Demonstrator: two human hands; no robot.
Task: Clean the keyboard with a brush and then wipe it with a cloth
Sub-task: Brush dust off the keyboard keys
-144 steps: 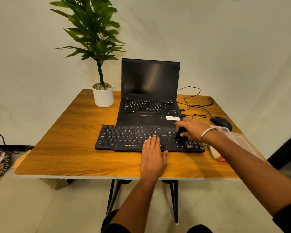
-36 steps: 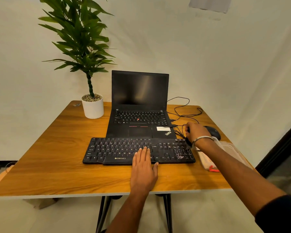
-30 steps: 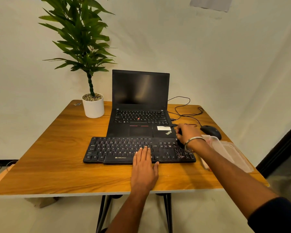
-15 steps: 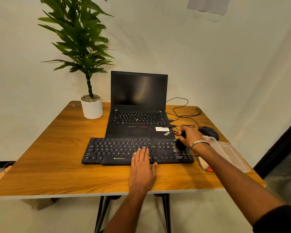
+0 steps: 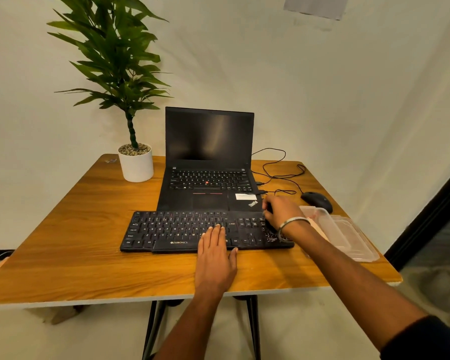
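Black keyboard (image 5: 182,231) and laptop (image 5: 208,162), wood-grain table (image 5: 76,250), white pot (image 5: 136,165).

Warm, dim indoor light; soft glare on the laptop screen (image 5: 209,136); wide-angle bending toward edges; mostly sharp.

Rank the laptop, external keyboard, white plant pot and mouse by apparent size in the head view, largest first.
1. laptop
2. external keyboard
3. white plant pot
4. mouse

The keyboard lies nearer the camera, yet the laptop looks clearly larger.

Office desk: laptop (image 5: 208,162), mouse (image 5: 316,200), potted plant (image 5: 130,100).
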